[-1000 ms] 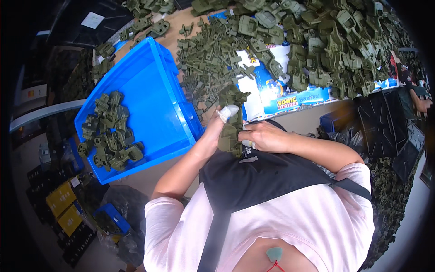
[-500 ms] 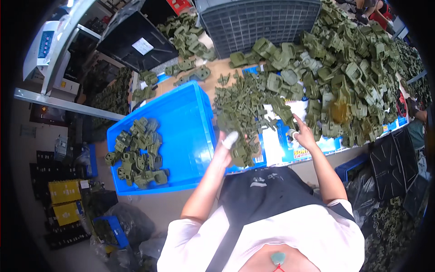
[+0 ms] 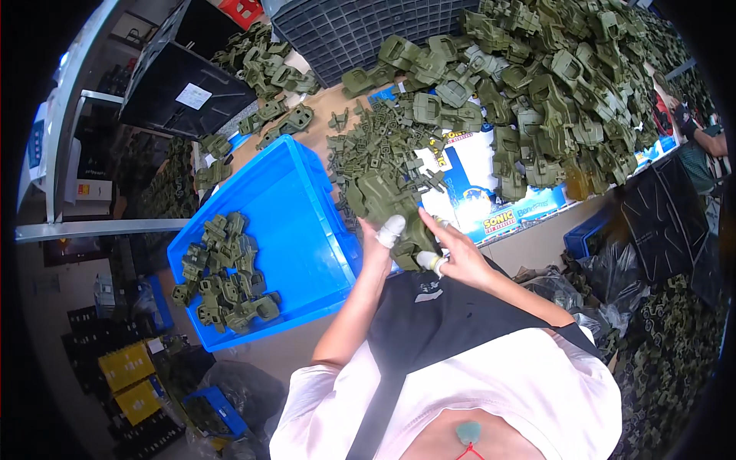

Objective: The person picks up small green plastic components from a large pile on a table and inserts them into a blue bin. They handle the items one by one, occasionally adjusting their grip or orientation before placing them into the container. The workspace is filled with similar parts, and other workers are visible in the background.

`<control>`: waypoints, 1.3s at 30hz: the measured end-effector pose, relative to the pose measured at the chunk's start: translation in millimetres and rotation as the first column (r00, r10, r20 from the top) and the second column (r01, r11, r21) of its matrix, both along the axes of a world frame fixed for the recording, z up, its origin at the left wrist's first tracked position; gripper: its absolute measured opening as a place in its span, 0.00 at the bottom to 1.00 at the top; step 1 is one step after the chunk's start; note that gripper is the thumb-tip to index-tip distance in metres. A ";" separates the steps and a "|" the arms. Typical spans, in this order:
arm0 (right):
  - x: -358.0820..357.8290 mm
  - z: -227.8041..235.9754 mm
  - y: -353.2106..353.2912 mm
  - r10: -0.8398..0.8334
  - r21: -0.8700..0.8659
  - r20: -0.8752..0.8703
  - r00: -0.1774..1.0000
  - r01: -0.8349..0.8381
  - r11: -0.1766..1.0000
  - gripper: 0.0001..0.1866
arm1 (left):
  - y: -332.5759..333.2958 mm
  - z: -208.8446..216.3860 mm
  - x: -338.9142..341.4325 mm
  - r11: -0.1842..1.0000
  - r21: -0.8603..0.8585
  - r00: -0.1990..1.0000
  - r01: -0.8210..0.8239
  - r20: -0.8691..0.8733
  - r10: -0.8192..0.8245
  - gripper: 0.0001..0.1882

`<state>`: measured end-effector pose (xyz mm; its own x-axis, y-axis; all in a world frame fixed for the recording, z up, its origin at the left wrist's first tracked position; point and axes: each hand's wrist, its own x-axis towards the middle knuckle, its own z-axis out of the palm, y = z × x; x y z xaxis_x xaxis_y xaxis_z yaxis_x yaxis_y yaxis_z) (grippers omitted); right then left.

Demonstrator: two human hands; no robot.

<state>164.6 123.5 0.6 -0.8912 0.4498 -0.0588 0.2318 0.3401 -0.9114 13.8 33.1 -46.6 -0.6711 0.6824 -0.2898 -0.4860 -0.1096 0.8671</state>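
My left hand (image 3: 374,247), with a white cover on its thumb, is closed on an olive-green moulded plastic part (image 3: 376,198) above the table's front edge. Close by on the right, my right hand (image 3: 464,259) has its thumb and fingers around another green plastic part (image 3: 422,236), touching the first or very near it. A white cover wraps the right thumb as well. The fingers' undersides are hidden, and where one part ends and the other begins is hard to make out. Just beyond the hands lies a spread of small green pieces (image 3: 391,134).
A blue bin (image 3: 307,230) at left holds several green assemblies (image 3: 230,268). Larger green housings (image 3: 552,92) are heaped at the right and back. A black crate (image 3: 360,38) stands at the far side, a metal frame (image 3: 100,230) at left. Another person's arm (image 3: 709,142) shows far right.
My right hand has come back from the printed sheet on the right to beside my left hand, bringing a green part with it. The whole view has shifted and turned a little.
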 end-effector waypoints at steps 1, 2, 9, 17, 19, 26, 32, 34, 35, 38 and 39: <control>-0.2 1.8 0.0 0.011 0.005 0.038 0.999 -0.012 1.000 0.45 | -1.3 0.8 -0.6 0.999 -0.037 1.000 0.009 0.005 -0.009 0.45; -1.2 3.7 2.1 0.024 0.010 0.076 0.997 -0.024 1.000 0.46 | -2.0 2.8 -1.6 0.997 -0.072 1.000 0.017 0.009 -0.017 0.45; -2.1 10.4 -4.9 0.043 0.076 0.066 0.997 -0.048 0.996 0.48 | -7.6 7.8 0.3 0.994 0.000 0.977 0.105 -0.184 -0.103 0.44; 0.7 -10.7 -12.7 -0.011 -0.020 -0.103 0.995 0.009 1.000 0.49 | -12.3 13.1 6.2 0.997 -0.002 0.984 0.073 -0.165 -0.073 0.44; 1.4 -2.8 -12.1 0.039 0.059 -0.026 0.999 -0.038 0.998 0.48 | -15.7 9.2 6.3 0.997 -0.050 0.989 0.067 -0.126 -0.073 0.43; 0.7 -7.5 -5.3 -0.090 -0.586 -0.276 0.957 -0.093 0.805 0.39 | -13.9 18.3 5.1 0.988 0.149 0.997 -0.046 -0.060 0.056 0.31; -2.8 -12.9 7.0 0.012 -0.880 -0.109 0.994 -0.102 0.464 0.36 | -20.5 13.3 3.4 0.973 0.201 0.991 -0.110 -0.052 0.123 0.38; 4.1 0.1 23.9 0.047 -0.646 -0.050 0.998 -0.068 0.760 0.36 | -12.6 53.7 -0.7 0.945 0.229 0.906 -0.233 -0.302 0.297 0.47; 7.7 1.8 30.5 0.059 -0.496 -0.015 0.998 -0.059 0.866 0.35 | -15.9 68.1 -5.8 0.981 0.111 0.765 -0.159 -0.615 0.194 0.48; 21.5 1.1 39.3 0.169 -0.149 0.146 0.975 -0.147 0.978 0.35 | -9.9 115.2 -7.0 0.881 -0.473 -0.196 -0.016 -0.863 -0.466 0.47; 24.0 7.9 40.8 0.217 -0.068 0.199 0.956 -0.207 0.976 0.35 | 0.6 125.9 1.6 0.732 -0.668 -0.235 0.136 -0.739 -0.631 0.44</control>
<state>188.6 164.3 8.5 -0.9327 0.2443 -0.2651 0.3413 0.3610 -0.8679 15.5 33.7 79.4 -0.0282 0.9975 0.0651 0.9340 0.0031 0.3573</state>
